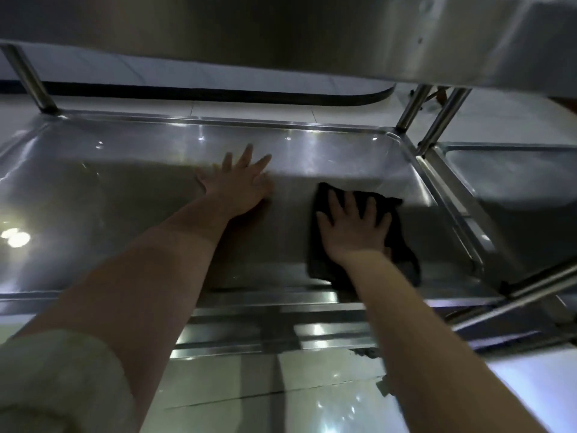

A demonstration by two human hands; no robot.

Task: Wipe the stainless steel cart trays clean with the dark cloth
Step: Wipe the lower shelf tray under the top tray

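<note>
A stainless steel cart tray [103,189] fills the middle of the view, under an upper tray [281,35] that overhangs it. My left hand [240,185] lies flat on the tray's centre with its fingers spread and straight. To its right, my right hand [352,228] presses flat on the dark cloth [402,254], fingers spread. The cloth lies crumpled on the tray floor near the right wall, partly hidden under my palm.
Steel posts [412,107] rise at the tray's back right corner and one post [29,79] at the back left. A second cart's tray [512,182] stands close on the right. Glossy tiled floor [281,395] shows below the tray's front rim.
</note>
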